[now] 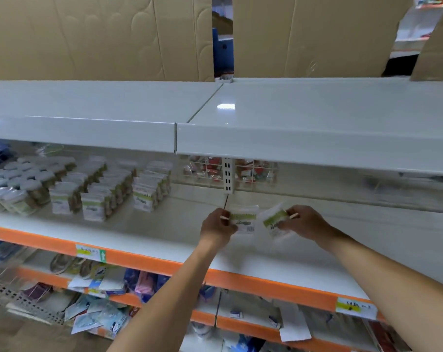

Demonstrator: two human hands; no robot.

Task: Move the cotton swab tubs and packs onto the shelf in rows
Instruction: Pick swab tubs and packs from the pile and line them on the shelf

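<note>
Over the middle of the white shelf, my left hand pinches a cotton swab pack with a green band. My right hand pinches a second pack, tilted, just to the right of the first. Both packs are held above the shelf surface. At the left of the same shelf, several rows of matching packs stand upright. Round tubs with white lids stand in rows at the far left.
An upper white shelf overhangs the working shelf, with cardboard boxes behind it. A wire basket of small red items hangs at the back. Lower shelves hold shoes, packets and papers. Orange edge strip carries labels.
</note>
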